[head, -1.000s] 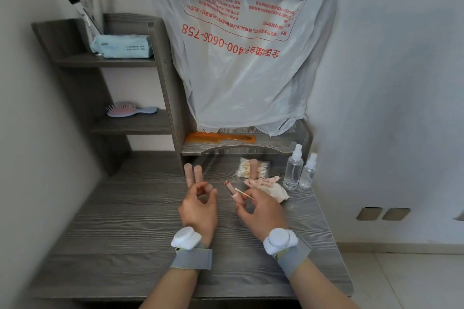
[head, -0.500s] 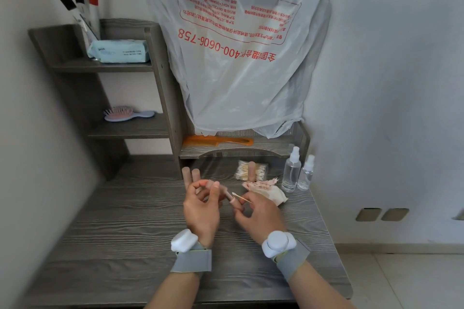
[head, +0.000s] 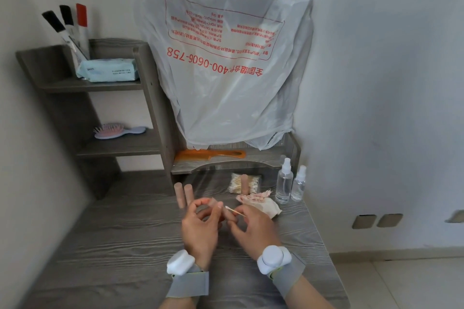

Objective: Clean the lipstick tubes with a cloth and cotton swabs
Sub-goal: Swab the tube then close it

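**Grey desk [head: 120,246], one tube in hand**

Over the desk, the tube [head: 213,204] sits between my hands, blurred. My left hand [head: 200,231] pinches its upper end; my right hand [head: 253,231] grasps the swab [head: 234,211], likely the lower end too. I'd steady the tube and roll the tip round the rim. The cloth [head: 263,206] lies at one o'clock.

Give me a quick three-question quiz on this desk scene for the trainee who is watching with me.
1. True or false: the right hand pinches the cotton swab.
2. How many spray bottles stand on the desk to the right of the cloth? A) one B) two C) three
3. Fill in: the orange comb lies on a low ___ under the plastic bag.

Key: 1 true; 2 B; 3 shelf.
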The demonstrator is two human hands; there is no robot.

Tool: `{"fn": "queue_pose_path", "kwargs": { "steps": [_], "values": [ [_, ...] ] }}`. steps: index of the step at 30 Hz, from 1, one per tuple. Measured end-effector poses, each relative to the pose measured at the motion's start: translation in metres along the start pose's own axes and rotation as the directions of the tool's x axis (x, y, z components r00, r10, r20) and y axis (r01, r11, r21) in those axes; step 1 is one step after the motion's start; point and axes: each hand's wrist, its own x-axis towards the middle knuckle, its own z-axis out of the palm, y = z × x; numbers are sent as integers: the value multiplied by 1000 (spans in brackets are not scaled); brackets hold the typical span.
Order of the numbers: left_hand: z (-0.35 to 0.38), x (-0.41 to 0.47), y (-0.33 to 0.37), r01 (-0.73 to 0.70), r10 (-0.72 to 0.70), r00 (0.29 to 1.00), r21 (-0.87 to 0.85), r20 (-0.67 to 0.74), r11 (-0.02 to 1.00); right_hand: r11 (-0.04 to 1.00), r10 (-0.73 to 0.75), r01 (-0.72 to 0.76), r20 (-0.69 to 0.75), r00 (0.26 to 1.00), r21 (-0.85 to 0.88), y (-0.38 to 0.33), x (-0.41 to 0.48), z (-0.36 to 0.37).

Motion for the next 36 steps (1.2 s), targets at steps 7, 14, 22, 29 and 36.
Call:
{"fn": "queue_pose_path", "kwargs": {
  "steps": [7, 14, 22, 29, 36],
  "values": [
    [-2, 4, -6, 17, -17, 1000, 33, 14, 999, 997, -74, 74, 34, 997, -14, 4, 0, 1],
    [0, 3, -8, 6, -7, 999, 14, 31, 1000, 996, -84, 84, 56, 995, -13, 4, 1, 4],
    [5, 4, -10, 15, -16, 999, 9, 36, 1000, 996, -91, 91, 30, 995, -9, 8, 3, 6],
    [8, 4, -9, 35, -36, 998, 28, 47, 999, 997, -77, 77, 13, 997, -4, 12, 4, 9],
    [10, 5, -11, 25, -29, 999, 81, 45, 996, 999, -37, 37, 28, 999, 25, 10, 6, 8]
  ]
}}
